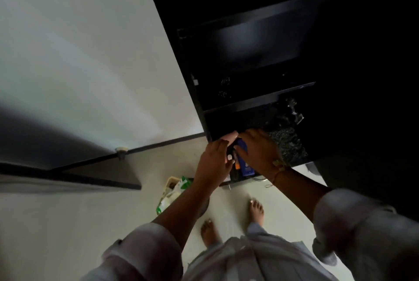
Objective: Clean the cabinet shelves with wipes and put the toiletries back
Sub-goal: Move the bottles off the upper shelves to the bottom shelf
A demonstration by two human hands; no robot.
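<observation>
A green and white wipes pack (172,192) lies on the pale floor (68,224) as your left hand (214,162) and right hand (258,151) close around a cluster of toiletries (243,160) at the dark cabinet's (249,54) lowest shelf (285,138)

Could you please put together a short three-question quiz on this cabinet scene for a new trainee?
1. True or false: both hands are at the lowest visible shelf of the dark cabinet.
2. What colour is the box between the left hand and the right hand?
A. red B. blue C. yellow
3. Where does the green and white packet lie?

Key:
1. True.
2. B.
3. On the pale floor, left of the bare feet and below the left forearm.
</observation>
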